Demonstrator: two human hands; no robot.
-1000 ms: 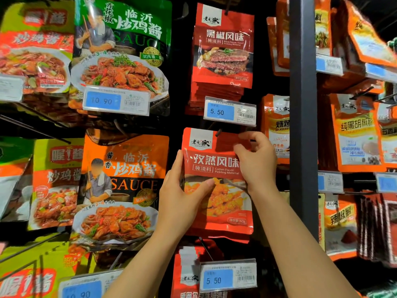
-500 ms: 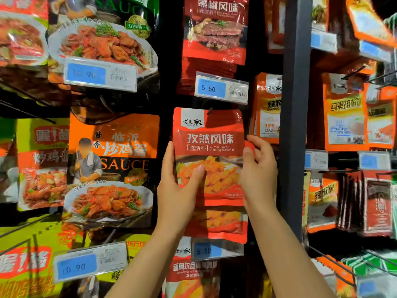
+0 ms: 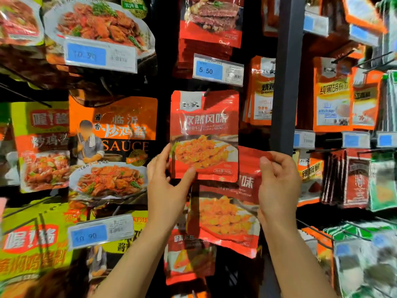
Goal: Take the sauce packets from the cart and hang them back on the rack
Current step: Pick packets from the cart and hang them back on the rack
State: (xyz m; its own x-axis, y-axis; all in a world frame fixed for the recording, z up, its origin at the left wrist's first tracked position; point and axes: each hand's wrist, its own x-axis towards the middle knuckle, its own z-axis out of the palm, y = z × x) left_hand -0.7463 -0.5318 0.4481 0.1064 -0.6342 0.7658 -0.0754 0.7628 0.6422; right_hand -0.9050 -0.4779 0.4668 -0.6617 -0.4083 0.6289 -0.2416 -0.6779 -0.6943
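The red sauce packet (image 3: 205,134) hangs at the centre of the frame, upright, its top edge on a rack peg (image 3: 207,92) just below the 5.50 price tag (image 3: 218,69). My left hand (image 3: 166,186) pinches its lower left corner: thumb on the printed front, the other fingers along the left edge and behind. A second red packet (image 3: 225,214) of the same design sits lower and to the right, its upper part partly covered by the first packet and tilted slightly. My right hand (image 3: 277,188) holds this second packet at its upper right corner, thumb in front, fingers curled round the edge. Below both, another red packet (image 3: 189,259) hangs in the lower centre. To the left of centre hangs a large orange sauce bag (image 3: 113,134) marked SAUCE, with a 10.90 price tag (image 3: 101,232) beneath it. A dark upright post (image 3: 283,82) runs down the right of centre, just beside my right hand. Right of the post hang orange pepper packets (image 3: 332,100), blurred at the frame edge.
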